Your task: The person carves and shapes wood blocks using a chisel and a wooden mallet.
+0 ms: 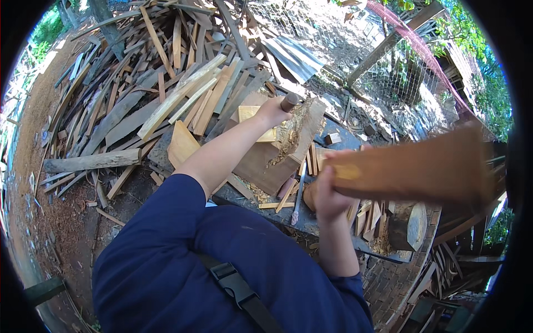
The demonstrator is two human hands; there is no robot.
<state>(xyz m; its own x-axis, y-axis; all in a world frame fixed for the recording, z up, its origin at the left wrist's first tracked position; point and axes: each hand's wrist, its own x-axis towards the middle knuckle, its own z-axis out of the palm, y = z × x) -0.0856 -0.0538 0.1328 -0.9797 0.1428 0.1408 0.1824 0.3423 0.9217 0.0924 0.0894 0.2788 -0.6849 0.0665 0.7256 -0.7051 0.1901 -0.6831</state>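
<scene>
My left hand (269, 114) grips a tool by its dark round handle (290, 102), upright over a yellow board (248, 114) and wood chips (288, 141) on a brown block (261, 170); the tool's lower end is hidden. My right hand (330, 191) is closed round the narrow end of a large brown wooden club (411, 169), raised to the right and blurred by motion. Between my hands a long thin metal tool (300, 194) with a wrapped end lies among sticks.
The work surface (233, 195) carries offcuts, shavings and a dark log piece (407, 227) at right. A large scrap-wood pile (122, 100) fills the back left. Behind are a corrugated sheet (291, 58), wire fencing (405, 77) and a post (377, 47). A dirt path (33, 139) runs along the left.
</scene>
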